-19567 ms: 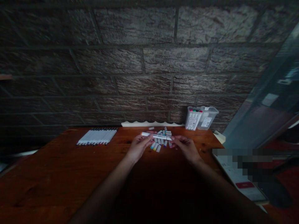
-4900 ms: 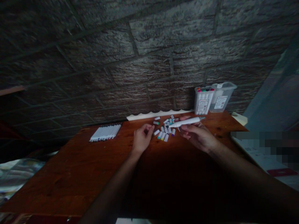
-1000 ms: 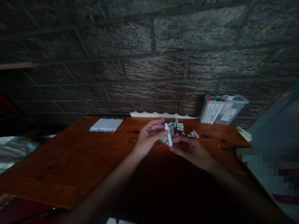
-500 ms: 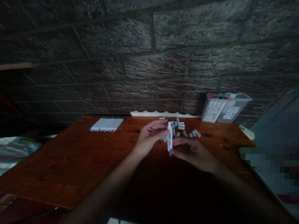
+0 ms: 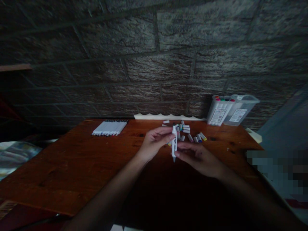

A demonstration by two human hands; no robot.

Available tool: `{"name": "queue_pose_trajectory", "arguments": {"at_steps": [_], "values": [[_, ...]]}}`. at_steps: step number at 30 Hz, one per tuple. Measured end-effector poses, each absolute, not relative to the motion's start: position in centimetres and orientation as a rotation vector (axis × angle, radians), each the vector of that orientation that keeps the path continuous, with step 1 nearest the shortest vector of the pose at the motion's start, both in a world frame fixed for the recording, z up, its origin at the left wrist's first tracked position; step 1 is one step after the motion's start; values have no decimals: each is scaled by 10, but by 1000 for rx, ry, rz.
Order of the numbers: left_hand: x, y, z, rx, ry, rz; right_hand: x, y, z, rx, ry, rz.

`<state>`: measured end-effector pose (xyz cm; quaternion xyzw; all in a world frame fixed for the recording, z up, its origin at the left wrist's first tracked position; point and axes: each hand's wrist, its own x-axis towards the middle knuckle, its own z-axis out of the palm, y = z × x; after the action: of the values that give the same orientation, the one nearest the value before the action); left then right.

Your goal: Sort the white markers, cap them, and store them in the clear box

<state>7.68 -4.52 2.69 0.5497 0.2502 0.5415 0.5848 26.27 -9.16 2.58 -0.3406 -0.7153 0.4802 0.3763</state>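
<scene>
Between my hands a white double-ended marker (image 5: 174,141) stands nearly upright, with both dark tips bare. My left hand (image 5: 154,141) pinches its upper part between thumb and fingers. From the right, my right hand (image 5: 199,157) has its thumb and fingertips against the marker's lower part. Just behind lie several loose white marker caps (image 5: 186,130) with coloured ends, partly hidden by my fingers. A row of white markers (image 5: 110,128) lies side by side farther left on the table.
The wooden table (image 5: 72,166) meets a rough block wall (image 5: 144,70), with a wavy white strip (image 5: 163,116) along its back edge. At the back right stand a clear case with markers (image 5: 218,112) and another clear case (image 5: 238,112). Patterned fabric (image 5: 16,157) shows at the left.
The marker has shifted very slightly left and turned a little between my fingers. More of its lower tip shows below my right thumb. The caps and the marker row have stayed put.
</scene>
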Motion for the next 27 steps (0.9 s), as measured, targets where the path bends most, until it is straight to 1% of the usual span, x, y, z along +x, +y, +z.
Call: {"name": "queue_pose_trajectory", "arguments": {"at_steps": [9, 16, 27], "values": [[75, -48, 31, 1348, 610, 1269, 263, -93, 23, -815, -1796, 1448], [75, -48, 32, 1421, 608, 1296, 263, -91, 20, -911, -1807, 1420], [74, -48, 30, 1410, 603, 1261, 263, -93, 25, -815, -1730, 1539]]}}
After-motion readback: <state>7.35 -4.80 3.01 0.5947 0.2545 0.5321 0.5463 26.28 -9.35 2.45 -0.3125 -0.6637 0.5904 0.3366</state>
